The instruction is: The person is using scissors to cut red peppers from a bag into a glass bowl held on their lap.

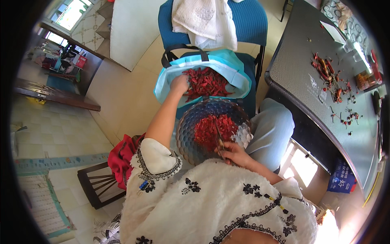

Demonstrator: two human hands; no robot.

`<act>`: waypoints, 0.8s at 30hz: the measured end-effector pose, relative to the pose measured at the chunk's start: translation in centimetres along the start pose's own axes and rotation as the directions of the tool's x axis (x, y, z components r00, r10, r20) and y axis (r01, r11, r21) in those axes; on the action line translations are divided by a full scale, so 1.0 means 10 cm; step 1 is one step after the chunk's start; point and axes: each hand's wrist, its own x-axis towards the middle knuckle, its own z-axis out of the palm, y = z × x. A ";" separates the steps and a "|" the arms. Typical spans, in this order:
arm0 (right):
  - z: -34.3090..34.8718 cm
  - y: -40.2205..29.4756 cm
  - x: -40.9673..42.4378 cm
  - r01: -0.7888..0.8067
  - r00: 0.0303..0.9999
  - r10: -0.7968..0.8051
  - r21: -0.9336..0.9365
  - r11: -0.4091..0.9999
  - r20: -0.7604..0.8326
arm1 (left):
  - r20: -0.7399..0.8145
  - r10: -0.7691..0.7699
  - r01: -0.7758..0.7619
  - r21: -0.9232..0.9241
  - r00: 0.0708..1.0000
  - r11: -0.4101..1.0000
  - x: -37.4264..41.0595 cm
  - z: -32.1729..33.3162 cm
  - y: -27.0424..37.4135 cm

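Note:
My left hand (179,84) reaches into a light blue bag (161,80) with black handles, at the left edge of a pile of dried red chillies (207,82); its fingertips are partly hidden among them. Below the bag, a round dark dish with a scale pattern (186,134) holds cut red chilli pieces (210,129). Over the dish's near right part, my right hand (233,153) is closed around a pair of scissors (220,137), whose blades point away over the pieces. Whether the blades are apart is hard to tell.
The bag rests on a blue chair (257,23) with white cloth (207,18) over its back. On the right, a dark table (292,48) bears whole chillies (326,70), loose stems (347,117) and a jar (365,80). A red cloth (122,161) hangs on a wooden chair (91,189) at left.

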 end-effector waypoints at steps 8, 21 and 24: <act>-0.05 0.00 0.01 0.039 0.999 -0.039 -0.007 0.999 -0.030 | -0.073 -0.119 0.125 0.089 0.990 0.988 0.09 0.38 0.02; -0.02 -0.11 -0.09 0.341 0.903 -0.371 0.164 0.926 0.217 | 0.120 -0.096 0.114 -0.991 0.988 -0.070 -1.06 -0.37 0.76; -0.02 -0.10 -0.08 0.411 0.871 -0.436 0.148 0.899 0.227 | 0.060 -0.175 0.057 -0.998 0.983 -0.024 -1.28 -0.36 0.88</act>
